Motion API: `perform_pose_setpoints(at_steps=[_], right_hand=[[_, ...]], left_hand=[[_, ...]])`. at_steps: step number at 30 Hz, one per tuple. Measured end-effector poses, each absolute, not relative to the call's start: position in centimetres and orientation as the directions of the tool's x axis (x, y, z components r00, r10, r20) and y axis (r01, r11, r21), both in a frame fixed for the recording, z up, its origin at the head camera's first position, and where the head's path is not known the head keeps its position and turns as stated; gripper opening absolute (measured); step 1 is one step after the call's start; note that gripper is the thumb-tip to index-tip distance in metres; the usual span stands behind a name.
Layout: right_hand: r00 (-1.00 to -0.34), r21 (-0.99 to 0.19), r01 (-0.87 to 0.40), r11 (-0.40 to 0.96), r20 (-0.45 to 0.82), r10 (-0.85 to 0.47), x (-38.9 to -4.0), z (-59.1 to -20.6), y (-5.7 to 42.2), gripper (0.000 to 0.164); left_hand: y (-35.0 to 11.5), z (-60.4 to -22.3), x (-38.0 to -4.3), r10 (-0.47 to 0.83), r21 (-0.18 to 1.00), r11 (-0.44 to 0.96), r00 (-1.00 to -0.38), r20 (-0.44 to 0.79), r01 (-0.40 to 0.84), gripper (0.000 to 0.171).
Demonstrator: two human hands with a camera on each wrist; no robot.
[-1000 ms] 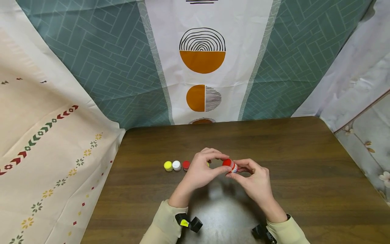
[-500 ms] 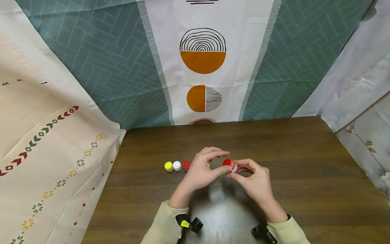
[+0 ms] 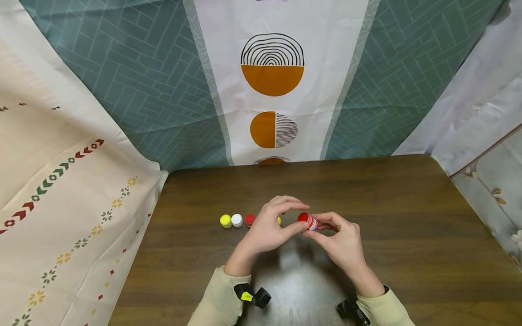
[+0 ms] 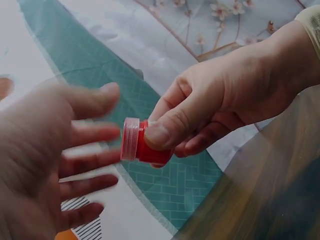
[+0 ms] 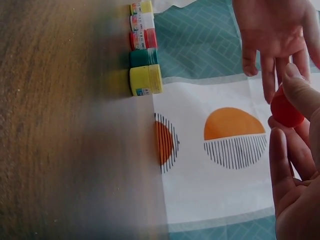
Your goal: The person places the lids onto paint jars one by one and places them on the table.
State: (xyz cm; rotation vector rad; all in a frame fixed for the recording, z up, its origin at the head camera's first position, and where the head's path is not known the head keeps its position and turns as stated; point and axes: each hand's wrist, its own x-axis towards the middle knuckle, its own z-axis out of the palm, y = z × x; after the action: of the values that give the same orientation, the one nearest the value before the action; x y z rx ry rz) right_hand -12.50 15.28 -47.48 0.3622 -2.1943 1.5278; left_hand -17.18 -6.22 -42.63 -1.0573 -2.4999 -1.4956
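Observation:
A small red paint jar (image 3: 307, 221) with a ribbed, see-through screw lid (image 4: 131, 139) is held above the table. My right hand (image 3: 341, 241) pinches its body between thumb and fingers, and the lid points toward my left hand (image 3: 267, 226). The left fingers and thumb are spread on either side of the lid end; in the left wrist view they look blurred and not closed round it. From the right wrist side, only the jar's red base (image 5: 286, 110) shows beyond the right thumb.
On the wooden table (image 3: 195, 262) stands a row of similar jars: yellow (image 3: 225, 221), white (image 3: 237, 221), red (image 3: 250, 220), green (image 5: 143, 58) and another yellow (image 5: 146, 80). The left hand partly covers this row in the head view. Patterned cloth (image 3: 269, 81) hangs behind the table.
One second ago the left fingertips were at the jar's lid; they have since lifted and spread away. The right hand and the jar have stayed nearly in place.

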Motion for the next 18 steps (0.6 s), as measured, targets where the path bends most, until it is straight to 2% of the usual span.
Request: perform_pose_setpoints(at_steps=[6,10,14,18], right_hand=[[-0.874,-0.824,-0.447,0.349,0.485,0.026,-12.47,-47.57,15.29,0.048],[-0.866,-0.815,-0.453,0.362,0.498,0.037,-12.54,-47.69,15.33,0.049],[-0.872,-0.82,-0.442,0.364,0.489,0.042,-12.53,-47.66,15.4,0.047],[-0.887,-0.838,-0.416,0.353,0.459,0.044,-12.56,-47.63,15.42,0.046]], left_hand=[[-5.76,-42.61,-17.31,0.526,0.713,0.396,-0.78,0.34,0.578,0.027],[-5.91,-42.55,-17.37,0.56,0.716,0.36,-0.752,0.347,0.598,0.027],[-6.11,-42.5,-17.33,0.592,0.723,0.306,-0.719,0.364,0.619,0.033],[-5.82,-42.55,-17.22,0.546,0.719,0.379,-0.768,0.335,0.583,0.037]])
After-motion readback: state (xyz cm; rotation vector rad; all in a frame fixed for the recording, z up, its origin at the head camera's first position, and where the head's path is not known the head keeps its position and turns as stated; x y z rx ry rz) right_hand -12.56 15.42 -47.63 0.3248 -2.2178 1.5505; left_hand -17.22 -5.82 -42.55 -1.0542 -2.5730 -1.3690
